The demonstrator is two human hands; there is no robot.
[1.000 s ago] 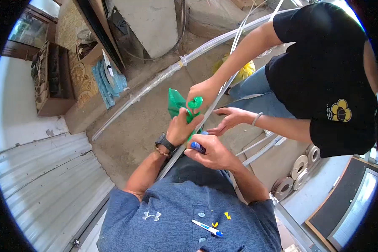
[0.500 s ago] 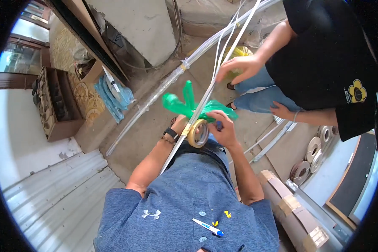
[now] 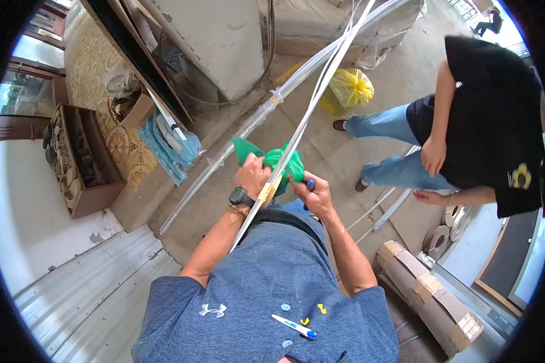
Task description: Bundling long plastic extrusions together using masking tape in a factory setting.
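A bundle of long thin white strips (image 3: 297, 134) slants up from my waist, bound with yellowish tape (image 3: 269, 189). A green plastic bag (image 3: 289, 164) is bunched around and behind the strips. My left hand (image 3: 252, 176), with a watch on the wrist, closes on the bag at the left of the bundle. My right hand (image 3: 316, 195) is closed at the bag's right edge. A blue-ended tool (image 3: 310, 184) pokes out of its fist; the rest of the tool is hidden. The tape roll is mostly hidden behind the bound strips.
A person in a black shirt (image 3: 490, 121) stands at the right, arms lowered. A long wrapped bundle (image 3: 242, 130) lies across the floor beyond my hands. A yellow bag (image 3: 349, 88) sits farther off. A cardboard-wrapped roll (image 3: 427, 293) is at lower right, a shoe rack (image 3: 85, 163) at left.
The other person's hand has left the strips and dropped, and that person has moved back. My hands have drawn the green bag in closer around the strips. The tape roll has turned mostly out of sight.
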